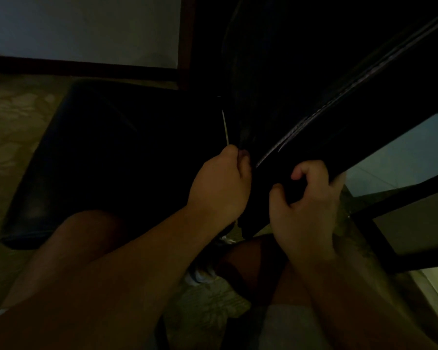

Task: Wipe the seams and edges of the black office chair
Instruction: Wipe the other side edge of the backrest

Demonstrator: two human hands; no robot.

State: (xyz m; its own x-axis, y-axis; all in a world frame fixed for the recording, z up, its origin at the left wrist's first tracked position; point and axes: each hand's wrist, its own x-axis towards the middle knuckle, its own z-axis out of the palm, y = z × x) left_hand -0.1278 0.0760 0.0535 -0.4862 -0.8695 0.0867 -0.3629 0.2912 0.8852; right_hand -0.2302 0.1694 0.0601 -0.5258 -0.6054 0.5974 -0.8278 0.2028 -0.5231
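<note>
The black office chair point(94, 152) fills the dim middle of the view, its seat to the left and its padded armrest point(352, 104) running diagonally up to the right, with a pale stitched seam along it. My left hand point(220, 183) pinches a thin pale stick point(225, 126) that points up into the dark gap between the seat and the armrest. My right hand point(306, 198) grips the near end of the armrest, with fingers curled over its top and thumb on the side. No cloth is visible in either hand.
My knees are low in the frame, over a patterned floor point(13, 122). A pale wall with a dark skirting board point(81, 68) stands behind the chair. A dark frame bar point(400, 198) crosses at the right, with a lighter surface behind it.
</note>
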